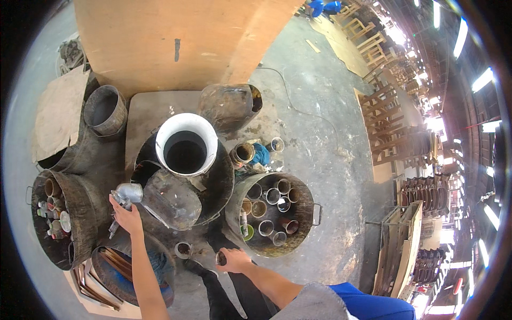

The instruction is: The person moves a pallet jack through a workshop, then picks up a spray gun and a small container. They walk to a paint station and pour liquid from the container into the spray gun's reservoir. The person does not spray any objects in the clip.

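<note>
My left hand is closed round a spray gun with a silvery metal cup, held above the gap between the left tub and the middle one. Lower down, my right hand grips a small cup by its side; the contents look dark. Just left of that hand, another small cup with dark residue stands on the floor. Ahead of both hands, a white bucket with dark liquid stands in a large dark tub, beside a grimy container.
To the right, a round tub holds several cups. The left tub contains bottles and cans. Blue cloth lies beside a stained can. A wooden panel rises behind; stacked wooden frames stand far right.
</note>
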The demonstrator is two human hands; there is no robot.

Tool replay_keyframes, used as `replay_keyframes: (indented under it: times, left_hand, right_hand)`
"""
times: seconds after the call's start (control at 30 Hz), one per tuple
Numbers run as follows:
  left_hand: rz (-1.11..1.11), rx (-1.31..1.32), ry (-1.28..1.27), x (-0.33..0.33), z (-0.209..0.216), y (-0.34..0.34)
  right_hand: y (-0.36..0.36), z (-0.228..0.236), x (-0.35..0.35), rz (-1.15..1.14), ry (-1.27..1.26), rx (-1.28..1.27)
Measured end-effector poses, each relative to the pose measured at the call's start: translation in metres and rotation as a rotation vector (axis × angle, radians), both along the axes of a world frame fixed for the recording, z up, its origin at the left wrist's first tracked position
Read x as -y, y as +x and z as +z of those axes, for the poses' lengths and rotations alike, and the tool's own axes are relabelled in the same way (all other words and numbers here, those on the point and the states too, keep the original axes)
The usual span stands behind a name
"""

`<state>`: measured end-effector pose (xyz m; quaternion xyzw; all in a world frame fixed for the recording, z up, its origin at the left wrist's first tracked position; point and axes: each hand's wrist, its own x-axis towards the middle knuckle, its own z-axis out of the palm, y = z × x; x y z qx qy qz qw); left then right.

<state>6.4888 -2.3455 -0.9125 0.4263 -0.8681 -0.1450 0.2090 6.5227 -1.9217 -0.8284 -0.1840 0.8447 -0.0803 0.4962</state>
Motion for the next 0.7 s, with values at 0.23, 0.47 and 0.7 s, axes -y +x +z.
replay_keyframes:
  times: [0.23, 0.47, 0.7]
  left_hand:
    - [-0.009, 0.030, -0.013, -0.0011, 0.0037, -0.0016]
    - [-0.037, 0.051, -0.042, 0.0015, 0.0001, -0.0002]
    - [-0.041, 0.051, -0.093, -0.0015, 0.0038, -0.0031]
  right_hand:
    - [-0.0021, 0.0021, 0.0039, 0.010, 0.014, 0.004]
    - [0.0007, 0.0017, 0.0036, 0.015, 0.010, -0.007]
    - [-0.0017, 0.0054, 0.0046, 0.006, 0.005, -0.006]
